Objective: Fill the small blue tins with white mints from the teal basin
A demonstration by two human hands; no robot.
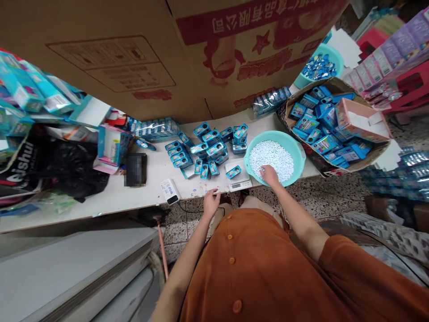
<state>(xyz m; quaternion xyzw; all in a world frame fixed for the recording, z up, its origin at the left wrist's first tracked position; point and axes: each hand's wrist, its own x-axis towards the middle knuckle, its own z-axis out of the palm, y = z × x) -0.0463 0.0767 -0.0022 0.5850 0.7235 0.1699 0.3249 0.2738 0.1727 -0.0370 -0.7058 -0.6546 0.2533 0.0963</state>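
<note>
1. From my remote seat I see small white pellets (273,154) inside a turquoise basin (298,156), near the table's (156,179) front edge.
2. The right hand (269,175) dips in, fingertips bunched at the pellets; I cannot tell whether they grip any.
3. The left hand (211,203) is at the table edge, fingers loosely parted.
4. Between them, a digital scale (239,184) bears one blue tin (233,172).
5. Leftward, I see more blue tins clustered (209,147).

The right grip (270,176) rests among white pellets (273,154) in a turquoise basin (299,150), seemingly pinching some
</note>
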